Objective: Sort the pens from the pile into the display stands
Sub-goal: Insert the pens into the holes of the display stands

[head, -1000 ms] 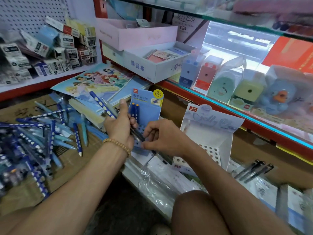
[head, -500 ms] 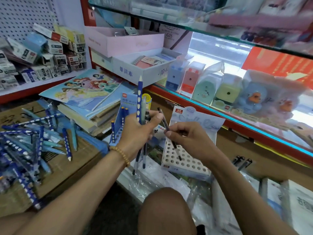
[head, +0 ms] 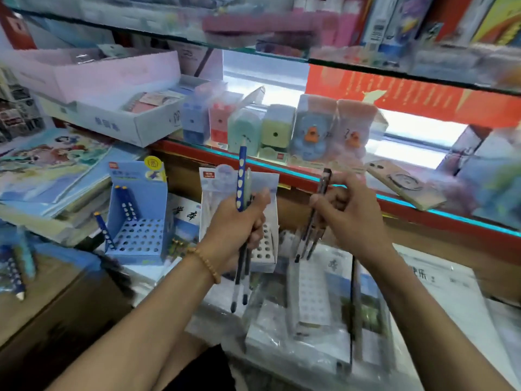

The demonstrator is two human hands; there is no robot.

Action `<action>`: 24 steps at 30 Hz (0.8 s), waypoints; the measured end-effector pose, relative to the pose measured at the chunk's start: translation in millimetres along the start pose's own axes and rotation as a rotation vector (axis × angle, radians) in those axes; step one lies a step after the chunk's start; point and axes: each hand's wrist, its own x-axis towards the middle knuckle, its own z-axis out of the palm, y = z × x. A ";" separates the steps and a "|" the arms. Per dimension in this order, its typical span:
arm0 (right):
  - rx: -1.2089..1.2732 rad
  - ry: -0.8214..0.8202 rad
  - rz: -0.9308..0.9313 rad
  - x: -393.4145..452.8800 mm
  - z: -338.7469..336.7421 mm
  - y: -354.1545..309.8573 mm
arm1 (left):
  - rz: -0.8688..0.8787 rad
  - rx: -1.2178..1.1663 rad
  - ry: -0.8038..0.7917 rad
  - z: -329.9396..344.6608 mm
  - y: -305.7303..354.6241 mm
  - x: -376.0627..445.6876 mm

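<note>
Left hand (head: 239,218) grips a bundle of pens (head: 241,182) upright: blue dotted one tallest, tips hanging below the fist. Right hand (head: 342,210) grips a few dark pens (head: 321,193), tilted, tips down. White display stand (head: 266,244) sits directly behind and under the left hand, between both hands. Blue display stand (head: 141,218) left of the left hand, two blue pens (head: 127,201) in its back corner. Pile leftovers (head: 17,266) far left, blurred.

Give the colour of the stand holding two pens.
Blue stand, with a grid of holes; seen in the head view.
</note>
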 end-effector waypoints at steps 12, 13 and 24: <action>-0.212 0.168 0.111 -18.4 -22.1 89.5 | -0.160 0.034 0.074 15.9 -41.8 -1.8; -0.212 0.158 0.117 -18.2 -20.1 93.9 | -0.164 0.039 0.089 15.3 -43.4 -0.5; -0.287 0.099 0.147 -12.7 -7.3 100.8 | -0.170 0.060 0.089 15.6 -48.5 0.5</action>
